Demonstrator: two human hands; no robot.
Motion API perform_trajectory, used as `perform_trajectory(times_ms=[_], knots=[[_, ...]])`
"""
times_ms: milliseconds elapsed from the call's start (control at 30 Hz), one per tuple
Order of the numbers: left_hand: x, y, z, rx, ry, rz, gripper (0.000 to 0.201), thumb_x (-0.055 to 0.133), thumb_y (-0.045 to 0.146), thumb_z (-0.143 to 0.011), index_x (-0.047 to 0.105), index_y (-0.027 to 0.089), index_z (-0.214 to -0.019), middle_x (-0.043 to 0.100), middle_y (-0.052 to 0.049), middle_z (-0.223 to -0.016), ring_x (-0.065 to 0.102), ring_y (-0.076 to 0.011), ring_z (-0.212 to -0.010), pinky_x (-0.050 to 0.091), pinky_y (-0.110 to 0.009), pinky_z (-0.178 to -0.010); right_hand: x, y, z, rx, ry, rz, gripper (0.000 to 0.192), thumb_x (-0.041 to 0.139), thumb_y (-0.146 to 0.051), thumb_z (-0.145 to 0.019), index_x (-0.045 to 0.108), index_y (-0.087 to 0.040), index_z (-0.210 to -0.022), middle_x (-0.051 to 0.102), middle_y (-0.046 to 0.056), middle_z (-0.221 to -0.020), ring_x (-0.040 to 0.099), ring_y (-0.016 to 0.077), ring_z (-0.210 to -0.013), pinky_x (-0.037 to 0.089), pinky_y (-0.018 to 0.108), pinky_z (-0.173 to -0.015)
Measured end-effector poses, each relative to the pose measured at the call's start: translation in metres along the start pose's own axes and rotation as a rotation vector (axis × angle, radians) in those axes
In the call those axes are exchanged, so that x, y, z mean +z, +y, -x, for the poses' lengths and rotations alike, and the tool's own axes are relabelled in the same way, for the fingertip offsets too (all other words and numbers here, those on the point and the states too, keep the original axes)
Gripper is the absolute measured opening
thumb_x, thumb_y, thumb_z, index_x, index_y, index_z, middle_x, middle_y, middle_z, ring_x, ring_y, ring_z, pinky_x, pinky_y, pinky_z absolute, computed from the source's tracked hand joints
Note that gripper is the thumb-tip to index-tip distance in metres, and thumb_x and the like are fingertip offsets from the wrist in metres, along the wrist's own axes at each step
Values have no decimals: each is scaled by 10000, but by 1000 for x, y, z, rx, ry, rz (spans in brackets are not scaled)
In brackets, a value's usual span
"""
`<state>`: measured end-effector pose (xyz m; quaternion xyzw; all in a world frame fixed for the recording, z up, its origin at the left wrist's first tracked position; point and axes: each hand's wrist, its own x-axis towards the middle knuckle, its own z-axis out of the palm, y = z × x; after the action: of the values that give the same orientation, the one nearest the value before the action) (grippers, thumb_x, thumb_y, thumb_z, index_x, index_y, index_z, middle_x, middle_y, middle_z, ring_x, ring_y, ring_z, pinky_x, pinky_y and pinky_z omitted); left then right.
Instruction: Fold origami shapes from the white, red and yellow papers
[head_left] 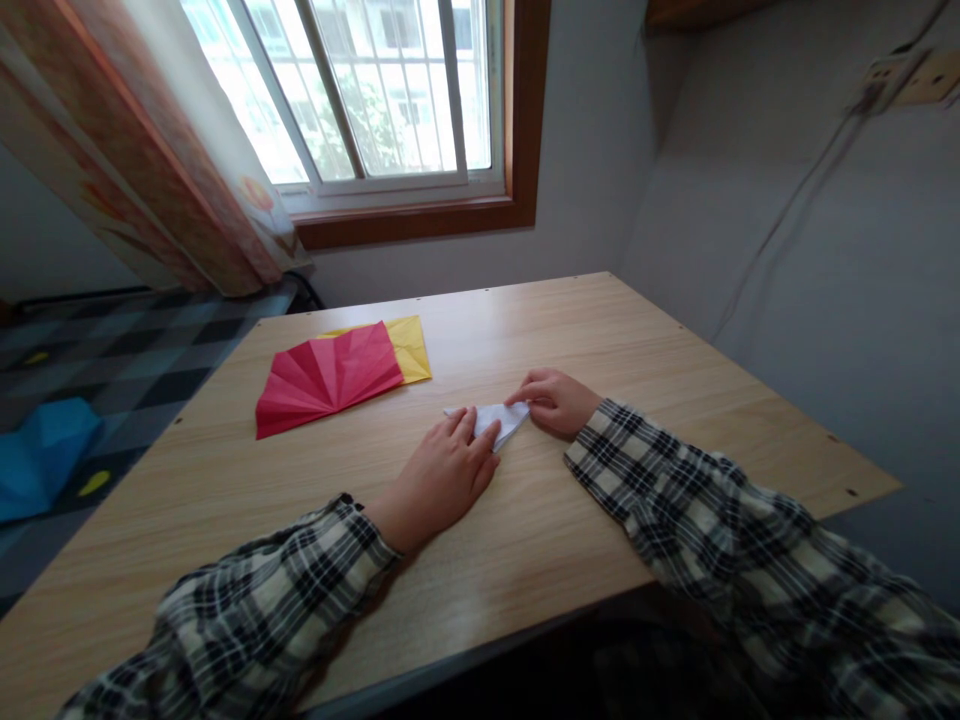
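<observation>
A small folded piece of white paper [496, 420] lies flat on the wooden table [600, 330], near the middle and a little toward the person's side. It is creased into a narrow, roughly triangular shape with pointed ends, though how many layers it has is hard to tell from this angle. The left hand [442, 478] lies palm down with its fingers spread flat, the fingertips pressing on the paper's near-left part. The right hand [555, 400] is loosely curled, its fingertips pinching or pressing the paper's right tip. Both arms wear black-and-white plaid sleeves. Well apart to the left lies a red pleated paper [326, 380], fanned out and overlapping a yellow paper sheet [411, 345] beneath it.
</observation>
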<state>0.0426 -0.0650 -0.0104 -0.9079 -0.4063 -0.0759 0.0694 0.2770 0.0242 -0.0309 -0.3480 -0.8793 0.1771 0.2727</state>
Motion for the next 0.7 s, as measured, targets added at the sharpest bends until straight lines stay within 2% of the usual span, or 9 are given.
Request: perform_trajectory(times_ms=[233, 433, 700], knots=[[-2, 1, -1, -2, 27, 36, 405, 415, 328, -1034, 554, 132, -1360, 601, -217, -1346, 540, -340, -1303, 452, -545, -1078, 7, -6, 1, -33, -1, 152, 287, 604, -243, -922, 759, -247, -1163, 696, 81, -1103, 595, 218, -1021, 441, 406, -956], [-4, 2, -2, 6, -7, -14, 410, 416, 308, -1032, 550, 111, -1366, 593, -225, -1347, 540, -341, -1296, 448, -525, -1085, 11, -12, 1, -17, -21, 239, 288, 584, -207, -926, 763, -256, -1146, 689, 81, -1154, 572, 232, -1064, 416, 408, -947], [0, 1, 0, 6, 2, -14, 417, 412, 313, -1031, 534, 120, -1381, 589, -219, -1366, 532, -335, -1315, 438, -539, -1093, 10, -26, 0, -16, -64, 371, 273, 583, -205, -928, 756, -241, -1137, 699, 87, -1156, 572, 236, -1016, 398, 390, -888]])
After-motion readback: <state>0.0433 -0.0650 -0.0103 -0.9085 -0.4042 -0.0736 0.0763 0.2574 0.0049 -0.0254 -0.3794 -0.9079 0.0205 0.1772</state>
